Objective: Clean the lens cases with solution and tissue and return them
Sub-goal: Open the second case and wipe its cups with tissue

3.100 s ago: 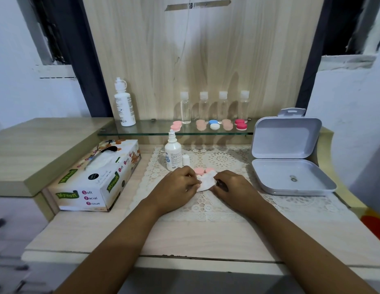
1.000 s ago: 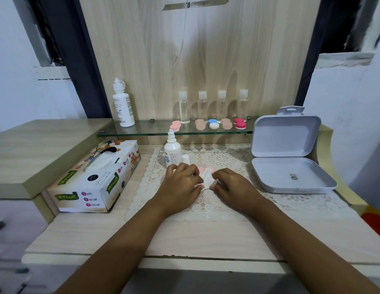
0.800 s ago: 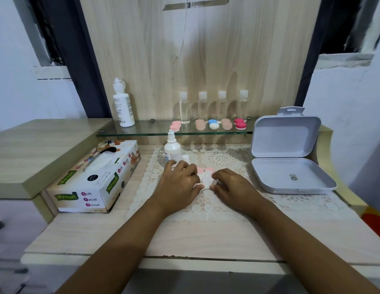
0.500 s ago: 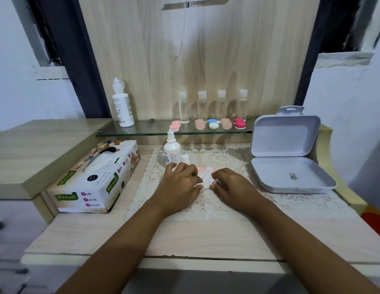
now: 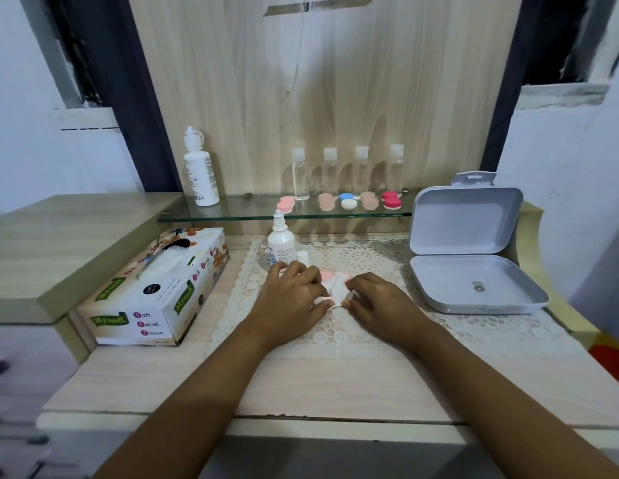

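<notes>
Two hands (image 5: 291, 302) (image 5: 382, 305) pinch one tissue (image 5: 337, 289) on one case (image 5: 326, 276).

Only a sliver of the pink lens case (image 5: 326, 275) shows: the rest lies under the crumpled tissue (image 5: 337, 290) and the curled fingers of the left hand (image 5: 291, 299) holding it. The right hand (image 5: 380, 304) pinches the tissue, its fingertips tucked out of sight. The solution bottle (image 5: 281, 242) has label print too small to read. A tiny metallic thing (image 5: 478, 286) in the open grey box (image 5: 449, 278) (perhaps a ring) cannot be identified. A red-orange shape (image 5: 612, 361) is cut off at the right edge.
</notes>
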Tool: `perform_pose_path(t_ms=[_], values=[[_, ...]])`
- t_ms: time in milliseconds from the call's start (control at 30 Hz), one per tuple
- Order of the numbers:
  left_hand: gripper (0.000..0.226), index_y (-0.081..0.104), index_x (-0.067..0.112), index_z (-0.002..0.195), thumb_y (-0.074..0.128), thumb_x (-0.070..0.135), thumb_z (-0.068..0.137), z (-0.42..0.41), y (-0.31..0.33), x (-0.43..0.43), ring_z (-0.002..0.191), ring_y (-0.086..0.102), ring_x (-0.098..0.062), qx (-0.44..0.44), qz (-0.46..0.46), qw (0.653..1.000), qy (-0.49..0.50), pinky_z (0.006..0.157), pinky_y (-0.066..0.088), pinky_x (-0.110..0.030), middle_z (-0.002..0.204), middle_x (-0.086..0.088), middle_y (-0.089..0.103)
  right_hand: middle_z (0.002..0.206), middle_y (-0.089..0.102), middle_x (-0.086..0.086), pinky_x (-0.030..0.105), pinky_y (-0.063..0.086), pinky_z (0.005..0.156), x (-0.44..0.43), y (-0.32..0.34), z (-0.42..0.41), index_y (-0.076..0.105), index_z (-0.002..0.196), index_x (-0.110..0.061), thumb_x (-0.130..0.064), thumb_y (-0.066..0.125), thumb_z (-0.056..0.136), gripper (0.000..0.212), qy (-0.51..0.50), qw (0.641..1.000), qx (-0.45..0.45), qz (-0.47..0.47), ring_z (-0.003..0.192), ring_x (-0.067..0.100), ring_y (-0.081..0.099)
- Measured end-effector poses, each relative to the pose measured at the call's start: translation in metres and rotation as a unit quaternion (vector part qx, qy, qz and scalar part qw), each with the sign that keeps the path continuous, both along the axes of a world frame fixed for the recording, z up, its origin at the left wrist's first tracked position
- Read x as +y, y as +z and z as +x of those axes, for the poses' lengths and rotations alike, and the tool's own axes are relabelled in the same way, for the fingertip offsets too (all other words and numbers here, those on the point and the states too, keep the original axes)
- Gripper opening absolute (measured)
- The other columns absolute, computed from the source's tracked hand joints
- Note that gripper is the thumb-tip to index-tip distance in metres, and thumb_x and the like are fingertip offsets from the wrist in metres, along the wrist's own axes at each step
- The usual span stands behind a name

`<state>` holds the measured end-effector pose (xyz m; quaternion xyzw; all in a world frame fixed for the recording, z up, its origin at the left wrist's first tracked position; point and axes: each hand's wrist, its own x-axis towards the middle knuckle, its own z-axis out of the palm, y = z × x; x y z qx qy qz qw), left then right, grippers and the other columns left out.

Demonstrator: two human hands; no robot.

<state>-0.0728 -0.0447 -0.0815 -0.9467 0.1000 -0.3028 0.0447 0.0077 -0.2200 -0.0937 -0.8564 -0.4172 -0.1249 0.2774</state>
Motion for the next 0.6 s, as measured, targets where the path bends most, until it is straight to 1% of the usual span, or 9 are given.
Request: perform_pose_path(t_ms=[133, 267, 433, 533, 600], values=[[0.036, 0.071, 0.02, 0.074, 0.045, 0.044, 0.081, 0.0011, 0.0011, -0.0025, 0.078, 0.056, -0.017, 0.006, -0.002, 1.0, -0.007, 0.073, 0.044, -0.037, 0.079, 0.009, 0.058, 0.117, 0.059, 0.006, 0.031, 0.044, 0.081, -0.0007, 0.0009, -0.0019, 0.058, 0.118, -0.013, -0.029, 0.058, 0.089, 0.033, 0.001, 1.0, 0.003, -0.001, 0.099, 0.024, 0.058], [0.027, 0.07, 0.017, 0.081, 0.052, 0.037, 0.083, 0.0023, -0.0025, -0.0043, 0.085, 0.05, -0.017, 0.029, -0.068, 0.997, -0.03, 0.079, 0.039, -0.038, 0.083, 0.006, 0.056, 0.116, 0.059, 0.006, 0.03, 0.043, 0.081, -0.0002, 0.0019, -0.0023, 0.058, 0.118, -0.012, -0.029, 0.058, 0.089, 0.033, -0.001, 1.0, 0.004, -0.003, 0.099, 0.024, 0.058], [0.037, 0.072, 0.025, 0.08, 0.042, 0.047, 0.082, -0.0001, 0.0001, 0.0014, 0.082, 0.056, -0.015, 0.023, -0.032, 0.999, -0.006, 0.077, 0.041, -0.037, 0.082, 0.011, 0.059, 0.115, 0.06, 0.006, 0.03, 0.042, 0.079, -0.0005, 0.0022, -0.0024, 0.059, 0.115, -0.012, -0.028, 0.058, 0.089, 0.031, -0.004, 1.0, 0.005, -0.007, 0.098, 0.025, 0.058], [0.035, 0.068, 0.022, 0.078, 0.042, 0.045, 0.082, 0.0, 0.0002, 0.0003, 0.08, 0.056, -0.016, 0.028, -0.032, 0.999, -0.018, 0.075, 0.042, -0.036, 0.081, 0.009, 0.058, 0.116, 0.06, 0.006, 0.031, 0.044, 0.081, -0.0002, 0.0026, -0.0035, 0.059, 0.117, -0.013, -0.029, 0.058, 0.089, 0.033, -0.003, 1.0, 0.01, -0.004, 0.099, 0.024, 0.058], [0.034, 0.064, 0.019, 0.079, 0.04, 0.043, 0.084, 0.0018, -0.0029, -0.001, 0.08, 0.055, -0.018, 0.04, -0.034, 0.998, -0.028, 0.076, 0.042, -0.037, 0.081, 0.006, 0.056, 0.117, 0.059, 0.005, 0.031, 0.044, 0.082, -0.0003, 0.0033, -0.004, 0.059, 0.118, -0.013, -0.03, 0.058, 0.089, 0.034, -0.004, 1.0, 0.01, -0.004, 0.099, 0.023, 0.058]])
